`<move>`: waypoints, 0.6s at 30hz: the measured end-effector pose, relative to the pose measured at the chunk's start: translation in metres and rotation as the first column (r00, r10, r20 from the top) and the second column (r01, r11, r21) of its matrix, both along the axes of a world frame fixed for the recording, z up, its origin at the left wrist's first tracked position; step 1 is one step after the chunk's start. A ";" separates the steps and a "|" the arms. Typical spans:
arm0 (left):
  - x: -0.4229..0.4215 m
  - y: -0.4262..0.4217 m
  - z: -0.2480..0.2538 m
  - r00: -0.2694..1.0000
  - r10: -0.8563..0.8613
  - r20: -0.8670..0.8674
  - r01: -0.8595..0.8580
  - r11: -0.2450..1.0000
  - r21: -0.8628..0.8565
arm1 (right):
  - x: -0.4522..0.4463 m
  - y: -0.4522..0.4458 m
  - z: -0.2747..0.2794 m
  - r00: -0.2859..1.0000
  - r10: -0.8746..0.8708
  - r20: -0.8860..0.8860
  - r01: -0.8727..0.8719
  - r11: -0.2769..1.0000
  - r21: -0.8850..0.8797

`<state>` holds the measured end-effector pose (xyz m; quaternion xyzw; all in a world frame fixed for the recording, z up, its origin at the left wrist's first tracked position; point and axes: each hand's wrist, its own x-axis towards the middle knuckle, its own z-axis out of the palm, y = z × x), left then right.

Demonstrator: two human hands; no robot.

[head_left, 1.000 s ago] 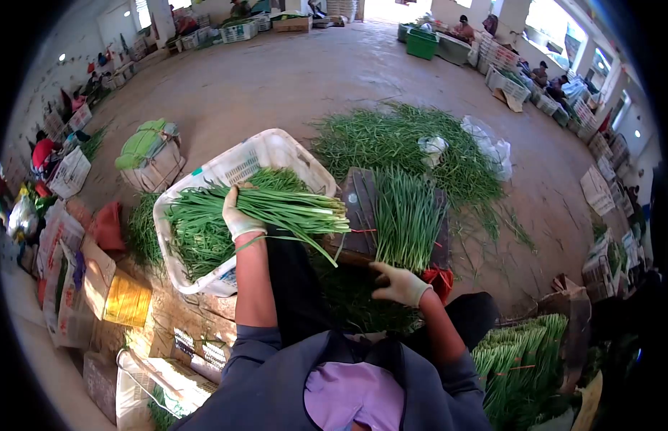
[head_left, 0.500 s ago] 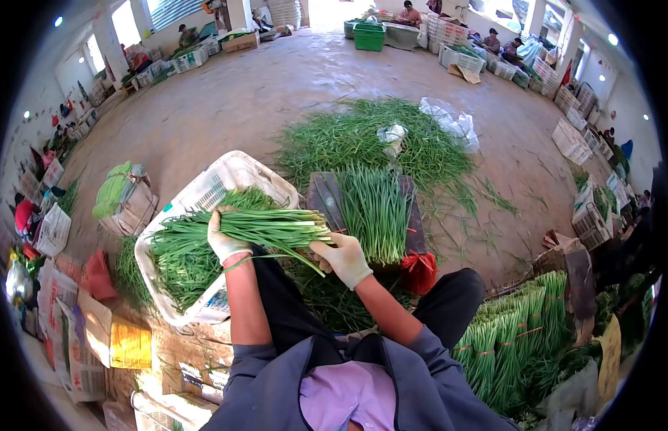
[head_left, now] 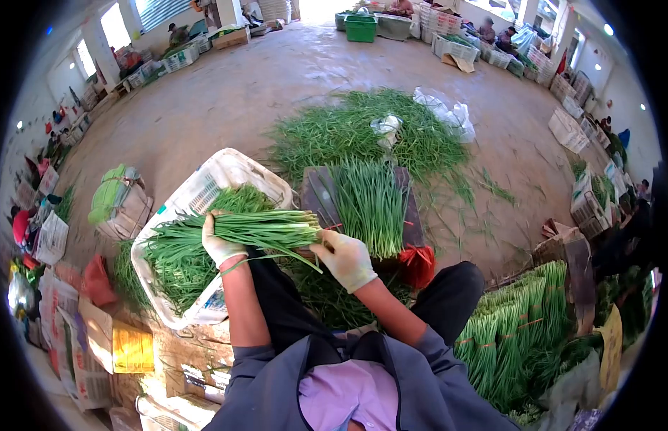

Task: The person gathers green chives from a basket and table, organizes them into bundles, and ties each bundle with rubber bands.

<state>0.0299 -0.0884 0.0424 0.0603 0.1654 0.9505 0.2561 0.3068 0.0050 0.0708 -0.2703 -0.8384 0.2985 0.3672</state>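
My left hand [head_left: 222, 246], in a pale glove, is wrapped round a loose bunch of garlic chives [head_left: 265, 228]. The green leaves hang left over a white plastic crate [head_left: 275, 188], and the pale stem ends point right. At those ends is my gloved right hand [head_left: 346, 260], its thumb and fingers pinched together; what is between them is too small to make out. One bent blade droops below the bunch. Another pile of chives [head_left: 366, 208] lies on a dark board [head_left: 316, 188] just ahead, beside a red plastic bag [head_left: 418, 266].
Loose green trimmings [head_left: 312, 140] cover the floor ahead, with clear plastic [head_left: 456, 118] on them. Banded chive bundles [head_left: 513, 316] stand at my right. A tied sack [head_left: 124, 201] sits left of the crate. Other people work along the walls, near a green tub [head_left: 361, 29].
My right hand has turned slightly and its fingers have curled more at the stem ends. The left hand still holds the bunch over the crate. The whole view has shifted a little.
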 end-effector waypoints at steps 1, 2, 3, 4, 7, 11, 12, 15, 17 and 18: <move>0.008 0.004 0.006 1.000 0.000 -0.014 0.000 1.000 -0.017 | -0.007 -0.001 -0.002 0.998 -0.033 0.056 0.034 0.999 -0.021; 0.015 0.008 0.011 1.000 0.002 -0.029 -0.003 0.999 -0.033 | -0.015 0.000 -0.004 0.992 -0.062 0.111 0.066 0.997 -0.038; 0.022 0.010 0.016 0.999 0.041 -0.024 -0.042 0.997 -0.058 | -0.021 0.001 -0.009 0.992 -0.065 0.107 0.069 0.997 -0.037; 0.022 0.010 0.015 0.999 0.041 -0.025 -0.043 0.997 -0.058 | -0.027 0.002 -0.015 0.998 -0.045 -0.045 0.036 0.983 -0.182; 0.026 0.012 0.015 0.997 0.077 -0.023 -0.078 0.996 -0.045 | -0.034 -0.002 -0.007 0.979 -0.061 -0.196 -0.069 0.800 -0.597; 0.041 0.020 0.022 0.994 0.105 0.009 -0.105 0.993 -0.059 | -0.033 0.002 -0.020 0.921 -0.181 -0.344 -0.260 0.373 -0.891; 0.039 0.018 0.021 0.994 0.105 0.008 -0.104 0.993 -0.058 | -0.029 0.006 -0.021 0.921 -0.182 -0.346 -0.261 0.374 -0.890; 0.027 0.007 0.028 0.993 0.106 0.047 -0.103 0.993 -0.059 | -0.002 0.025 -0.022 0.848 -0.374 -0.374 -0.134 0.533 -0.836; -0.006 -0.008 0.011 0.991 0.123 0.047 -0.124 0.992 0.025 | 0.027 0.047 -0.029 0.752 -0.509 -0.419 -0.074 0.567 -0.821; -0.021 -0.016 0.002 0.992 0.115 0.050 -0.119 0.990 0.073 | 0.041 0.061 -0.043 0.707 -0.541 -0.455 -0.046 0.607 -0.794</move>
